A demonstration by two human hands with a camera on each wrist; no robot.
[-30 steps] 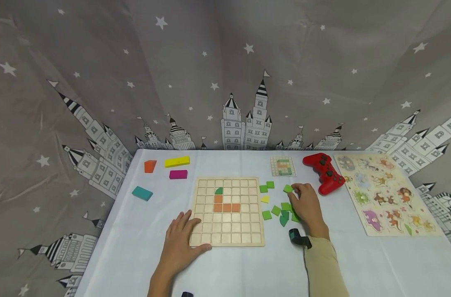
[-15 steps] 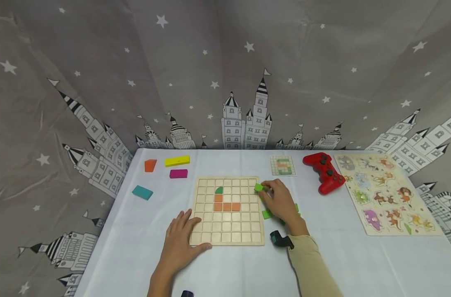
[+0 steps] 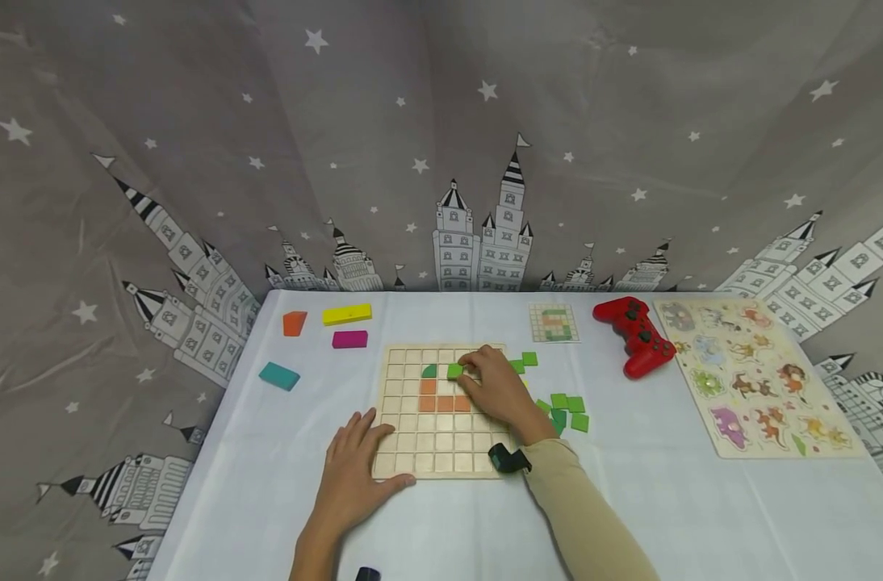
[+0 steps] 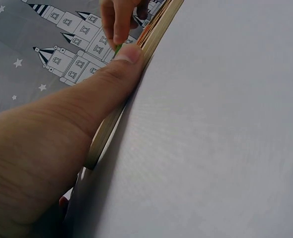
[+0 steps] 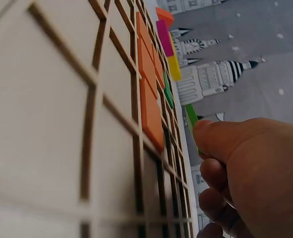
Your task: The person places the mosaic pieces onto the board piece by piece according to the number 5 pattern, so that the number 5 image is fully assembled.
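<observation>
**Green tile pinched above the grid board**

My right grip (image 3: 495,387) is clamped on a light green tile (image 3: 455,371), thumb against fingers, over the part of the wooden grid board (image 3: 445,464) towards the table's far edge. I cannot tell whether the tile touches the wood. Just to its left sits a dark green quarter-round tile (image 3: 428,371), and nearer me four orange tiles (image 3: 445,403) form an L in the grid.

My left grip (image 3: 354,464) has its fingers and thumb apart, resting at the board's near left corner; the thumb touches the board's near side.

The board lies around the middle of the table (image 3: 441,532). Beside its right side, loose green tiles (image 3: 579,422) are scattered, partly behind my right arm. A small pattern card (image 3: 554,323) lies near the table's far edge, with a red game controller (image 3: 634,337) to its right. An animal puzzle (image 3: 750,420) runs along the table's right edge. Towards the far left corner are an orange block (image 3: 294,323), a yellow block (image 3: 347,315) and a magenta block (image 3: 349,340); a teal block (image 3: 278,376) lies closer to the left edge.
</observation>
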